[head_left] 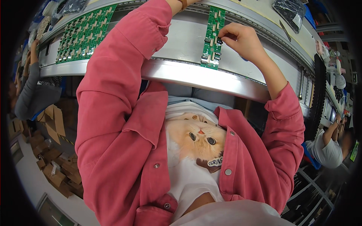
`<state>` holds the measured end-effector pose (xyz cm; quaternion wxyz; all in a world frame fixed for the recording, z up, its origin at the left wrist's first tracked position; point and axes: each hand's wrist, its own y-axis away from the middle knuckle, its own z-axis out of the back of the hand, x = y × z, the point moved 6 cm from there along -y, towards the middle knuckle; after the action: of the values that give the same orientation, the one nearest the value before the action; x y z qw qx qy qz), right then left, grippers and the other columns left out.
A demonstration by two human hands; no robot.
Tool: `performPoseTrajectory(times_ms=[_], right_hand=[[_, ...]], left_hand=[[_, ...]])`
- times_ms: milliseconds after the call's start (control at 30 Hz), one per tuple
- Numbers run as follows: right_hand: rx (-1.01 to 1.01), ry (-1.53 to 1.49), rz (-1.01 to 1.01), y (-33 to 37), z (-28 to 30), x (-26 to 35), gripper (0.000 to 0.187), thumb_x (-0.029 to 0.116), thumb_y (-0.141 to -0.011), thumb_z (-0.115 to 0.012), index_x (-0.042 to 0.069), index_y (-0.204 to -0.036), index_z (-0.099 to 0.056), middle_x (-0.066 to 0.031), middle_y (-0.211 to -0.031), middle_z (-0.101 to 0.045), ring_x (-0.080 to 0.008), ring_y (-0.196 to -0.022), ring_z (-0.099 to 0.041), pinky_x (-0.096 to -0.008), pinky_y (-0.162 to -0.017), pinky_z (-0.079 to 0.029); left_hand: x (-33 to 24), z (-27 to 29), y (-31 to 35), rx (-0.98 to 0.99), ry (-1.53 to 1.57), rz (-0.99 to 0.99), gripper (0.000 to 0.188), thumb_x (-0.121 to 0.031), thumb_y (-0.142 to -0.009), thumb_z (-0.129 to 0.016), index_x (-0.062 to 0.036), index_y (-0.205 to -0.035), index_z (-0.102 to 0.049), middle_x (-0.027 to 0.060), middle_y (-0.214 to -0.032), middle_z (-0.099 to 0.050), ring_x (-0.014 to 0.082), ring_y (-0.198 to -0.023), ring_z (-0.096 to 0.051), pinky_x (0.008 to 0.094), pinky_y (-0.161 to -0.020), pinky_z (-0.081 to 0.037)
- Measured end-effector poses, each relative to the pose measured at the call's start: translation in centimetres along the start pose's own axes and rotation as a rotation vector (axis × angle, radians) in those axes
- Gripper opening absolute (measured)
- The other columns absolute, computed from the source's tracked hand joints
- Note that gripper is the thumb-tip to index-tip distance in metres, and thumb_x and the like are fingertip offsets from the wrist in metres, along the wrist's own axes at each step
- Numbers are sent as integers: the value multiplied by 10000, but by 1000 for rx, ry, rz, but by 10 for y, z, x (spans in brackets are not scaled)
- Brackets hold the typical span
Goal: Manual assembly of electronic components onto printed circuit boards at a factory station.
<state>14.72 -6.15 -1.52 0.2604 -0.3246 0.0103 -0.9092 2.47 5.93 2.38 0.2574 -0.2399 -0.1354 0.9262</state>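
Observation:
A narrow green circuit board (216, 26) lies across the conveyor rails in front of me, with black parts and pale connectors standing on it. Over its right edge, my right hand (241, 39) has thumb and index finger closed on a small black component (220, 40) at the board's surface. Whether that part is seated or held just above the board, I cannot tell. My left arm reaches up past the top edge; a wristband (184, 4) shows, but the fingers of that hand are out of the picture.
A larger green board panel (85, 35) with many components rests on the rails at the left. The metal front rail (188, 77) runs before my body. Dark bagged parts (288, 13) and a tweezer-like tool (285, 31) lie on the far ledge. Other people work at both sides.

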Motion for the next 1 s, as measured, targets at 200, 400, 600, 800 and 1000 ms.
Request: performPoseTrajectory(times_ms=[200,400,600,800,1000], right_hand=[[3,-15,-8,-4,5,-5,107,6,-743,-609,27,-831,-667,-36,-783,-638,-143,-611,-549,-253,-595,-456],[-76,170,-85,-8,28,-18,130,43,-778,-589,56,-874,-676,-27,-788,-639,-126,-636,-558,-223,-607,-458],[-272,545,-177,-65,51,-78,183,72,-756,-564,68,-908,-666,-100,-828,-665,-245,-704,-610,-319,-650,-484],[-230,529,-393,-86,45,-102,162,67,-725,-524,48,-827,-648,-187,-806,-653,-386,-750,-603,-420,-678,-478],[-154,665,-432,-95,46,-101,134,95,-730,-541,47,-802,-644,-184,-804,-637,-383,-741,-589,-415,-678,-475]], left_hand=[[37,-39,1,-196,397,-332,148,-94,-725,-577,-18,-809,-674,125,-733,-671,311,-641,-619,354,-620,-497],[38,-64,28,4,740,-171,141,-69,-712,-601,-4,-814,-674,114,-739,-674,273,-619,-612,322,-611,-495],[-50,25,84,199,291,-240,122,-81,-733,-601,-20,-820,-660,102,-757,-663,289,-624,-597,350,-619,-486],[-66,30,116,95,109,-287,85,-67,-747,-566,-32,-760,-643,116,-740,-657,312,-627,-607,368,-599,-479],[-61,16,127,240,64,-175,71,-92,-763,-599,-38,-793,-633,74,-751,-651,282,-620,-577,353,-614,-464]])
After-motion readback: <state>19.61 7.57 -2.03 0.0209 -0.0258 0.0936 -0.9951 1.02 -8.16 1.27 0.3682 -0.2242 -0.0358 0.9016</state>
